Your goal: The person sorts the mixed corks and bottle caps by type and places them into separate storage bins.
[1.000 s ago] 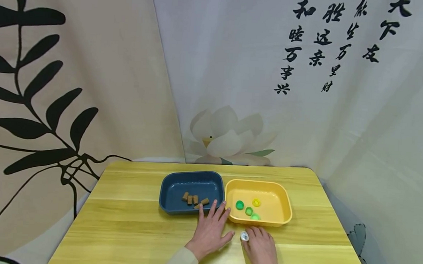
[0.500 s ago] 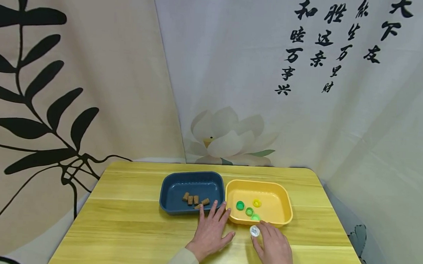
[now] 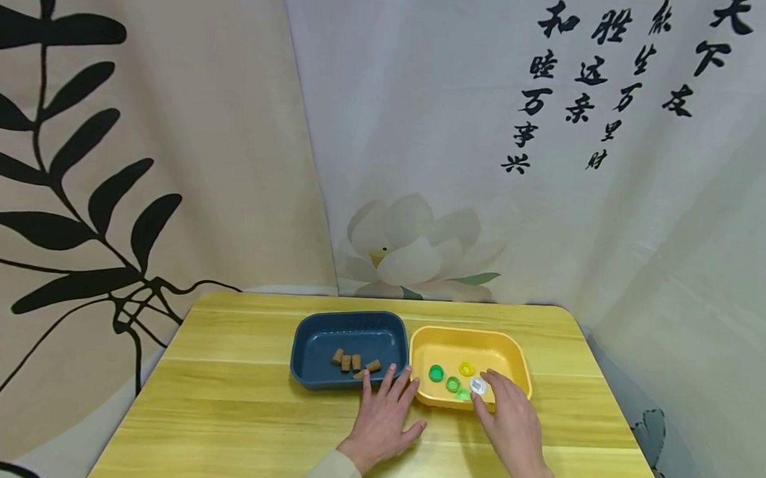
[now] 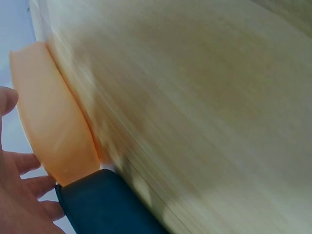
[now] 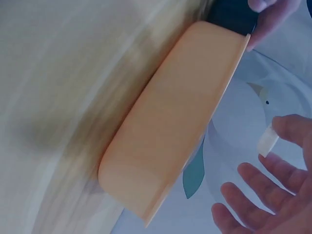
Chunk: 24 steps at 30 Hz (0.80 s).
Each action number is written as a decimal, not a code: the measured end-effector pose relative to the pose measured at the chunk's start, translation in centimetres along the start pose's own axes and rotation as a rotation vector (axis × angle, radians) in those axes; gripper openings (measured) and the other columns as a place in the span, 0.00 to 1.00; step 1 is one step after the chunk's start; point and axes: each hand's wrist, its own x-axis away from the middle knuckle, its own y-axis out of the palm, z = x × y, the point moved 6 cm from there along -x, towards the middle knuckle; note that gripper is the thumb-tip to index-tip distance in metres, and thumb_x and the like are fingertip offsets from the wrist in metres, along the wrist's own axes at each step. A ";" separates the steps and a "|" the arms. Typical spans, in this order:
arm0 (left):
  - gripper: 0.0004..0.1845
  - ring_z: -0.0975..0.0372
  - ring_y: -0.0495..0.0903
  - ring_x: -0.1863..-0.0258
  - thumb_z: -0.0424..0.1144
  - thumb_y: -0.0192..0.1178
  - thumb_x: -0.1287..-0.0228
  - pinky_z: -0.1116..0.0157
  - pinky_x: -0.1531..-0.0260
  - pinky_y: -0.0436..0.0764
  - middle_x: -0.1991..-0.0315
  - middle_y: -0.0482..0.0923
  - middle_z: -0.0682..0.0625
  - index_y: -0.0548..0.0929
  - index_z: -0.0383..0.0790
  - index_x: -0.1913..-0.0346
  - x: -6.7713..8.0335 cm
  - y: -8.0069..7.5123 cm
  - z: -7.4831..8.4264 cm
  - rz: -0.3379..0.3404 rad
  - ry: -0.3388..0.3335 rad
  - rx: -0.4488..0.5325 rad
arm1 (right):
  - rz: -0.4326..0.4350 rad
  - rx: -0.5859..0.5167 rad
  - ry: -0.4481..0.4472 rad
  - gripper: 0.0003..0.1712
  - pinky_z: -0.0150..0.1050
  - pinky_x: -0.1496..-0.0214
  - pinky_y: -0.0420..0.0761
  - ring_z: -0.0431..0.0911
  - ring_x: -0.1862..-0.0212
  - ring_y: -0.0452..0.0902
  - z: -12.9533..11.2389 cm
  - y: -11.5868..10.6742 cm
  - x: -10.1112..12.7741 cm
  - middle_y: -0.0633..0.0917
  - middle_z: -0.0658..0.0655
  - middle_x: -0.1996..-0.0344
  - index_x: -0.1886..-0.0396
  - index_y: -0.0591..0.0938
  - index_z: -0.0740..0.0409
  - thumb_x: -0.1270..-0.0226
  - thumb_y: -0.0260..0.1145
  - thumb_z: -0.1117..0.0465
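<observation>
Between the thumb and index finger of my right hand [image 3: 512, 426] is a small round white bottle cap [image 3: 477, 385], pinched at its edge. That hand reaches over the front rim of the yellow tray [image 3: 514, 347]; in the right wrist view the cap [image 5: 268, 140] shows edge-on above the rim level, other fingers spread. Inside the tray lie a dark green cap [image 3: 436, 373], a yellow cap [image 3: 466, 369] and lighter green ones [image 3: 453, 384]. My left hand [image 3: 380, 426] lies with spread fingers, fingertips at the front rims where the blue tray [image 3: 305, 350] and yellow tray meet.
Several brown cork-like pieces [image 3: 347, 363] lie in the blue tray. Both trays stand side by side on a wooden table [image 3: 237, 419]. Behind the table hangs a cloth backdrop [image 3: 415, 125] with writing and a printed flower.
My right hand has carried the white cap from the table in front of the yellow tray forward and right, over the tray. My left hand has stayed in place.
</observation>
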 end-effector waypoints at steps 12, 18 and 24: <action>0.40 0.48 0.57 0.21 0.69 0.55 0.30 0.28 0.31 0.54 0.19 0.58 0.50 0.70 0.51 0.22 0.0 0.0 0.0 -0.003 -0.006 -0.012 | -0.118 0.027 0.007 0.23 0.58 0.49 0.84 0.62 0.48 0.84 0.8 2.9 -2.9 0.87 0.65 0.48 0.49 0.86 0.64 0.42 0.82 0.60; 0.40 0.48 0.57 0.21 0.69 0.56 0.31 0.28 0.31 0.55 0.19 0.59 0.49 0.70 0.51 0.23 0.0 0.0 0.0 -0.002 -0.008 -0.011 | -0.196 0.055 0.024 0.20 0.56 0.55 0.86 0.59 0.52 0.86 1.0 4.9 -4.2 0.88 0.62 0.51 0.51 0.87 0.62 0.40 0.80 0.58; 0.40 0.47 0.57 0.21 0.69 0.56 0.31 0.28 0.31 0.55 0.19 0.59 0.49 0.70 0.51 0.23 0.1 0.0 0.0 -0.013 -0.012 -0.006 | -0.350 0.047 0.105 0.20 0.55 0.58 0.86 0.58 0.54 0.86 1.4 7.0 -4.8 0.88 0.61 0.52 0.49 0.87 0.63 0.35 0.77 0.56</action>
